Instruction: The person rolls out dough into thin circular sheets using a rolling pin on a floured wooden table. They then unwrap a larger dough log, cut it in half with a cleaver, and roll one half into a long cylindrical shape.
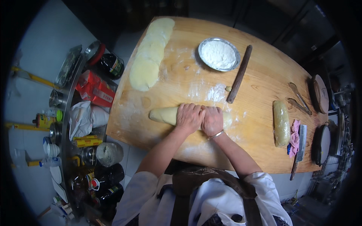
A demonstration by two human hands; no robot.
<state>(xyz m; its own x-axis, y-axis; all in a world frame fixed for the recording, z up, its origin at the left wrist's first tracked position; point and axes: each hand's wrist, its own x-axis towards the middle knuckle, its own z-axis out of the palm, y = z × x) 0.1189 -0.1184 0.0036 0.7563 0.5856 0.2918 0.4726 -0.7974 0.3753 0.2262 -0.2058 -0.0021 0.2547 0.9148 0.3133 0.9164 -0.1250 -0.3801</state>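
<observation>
A thick log of pale dough (164,115) lies crosswise on the floured wooden table (260,70) in front of me. My left hand (190,117) is curled over its middle, fingers bent down on the far side. Right beside it, my right hand (212,120), with a silver bangle at the wrist, grips the dough the same way; the hands touch at the thumbs. Both palms hide the middle of the log. Beyond the hands, loose flour (216,92) is scattered on the wood, and a small dough scrap (228,88) rests against a dark rolling pin (240,75).
A metal bowl of flour (219,55) stands near the rolling pin. Overlapping dough rounds (150,56) line the far left. To the right lie a plastic-wrapped dough log (281,124), tongs (299,99), a pink cloth (294,138) and a cleaver (301,144). A crowded shelf (68,113) borders the left.
</observation>
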